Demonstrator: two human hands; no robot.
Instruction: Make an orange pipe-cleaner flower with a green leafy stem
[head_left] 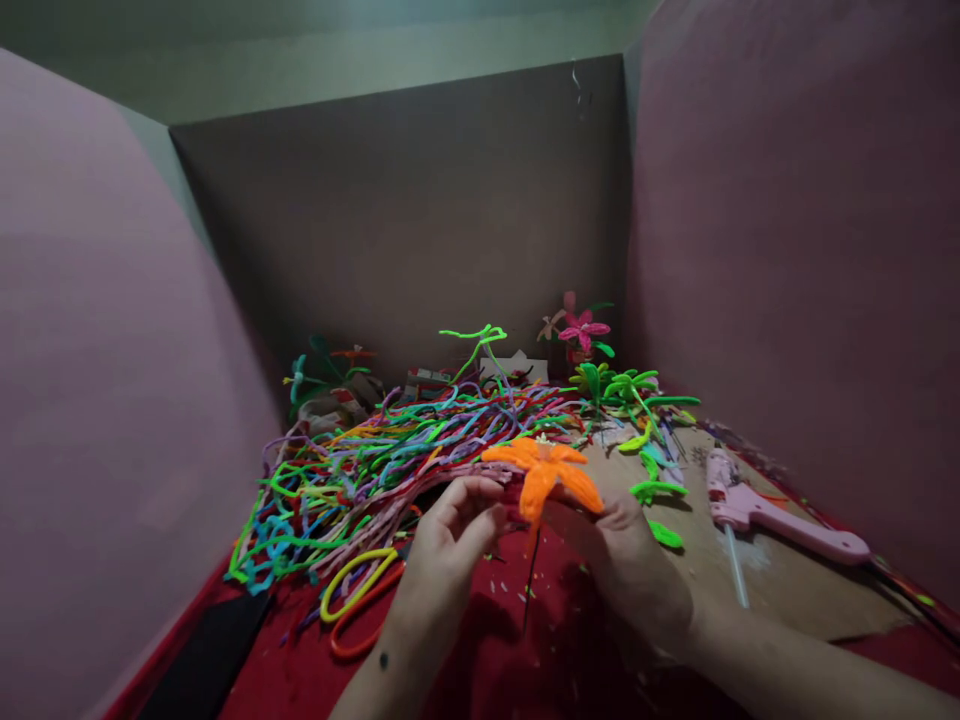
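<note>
An orange pipe-cleaner flower with a thin dark stem hangs upright over the red cloth, near the middle of the view. My right hand is closed on it from the right, its fingertips partly hidden behind the petals. Just left of the petals is my left hand, thumb and fingers curled towards each other with a gap between them and nothing visible inside.
A heap of colourful pipe cleaners spreads behind my hands. Scissors lie left of my left wrist. On cardboard at the right rest a pink glue gun and green leaves. Finished flowers stand behind. Panels enclose three sides.
</note>
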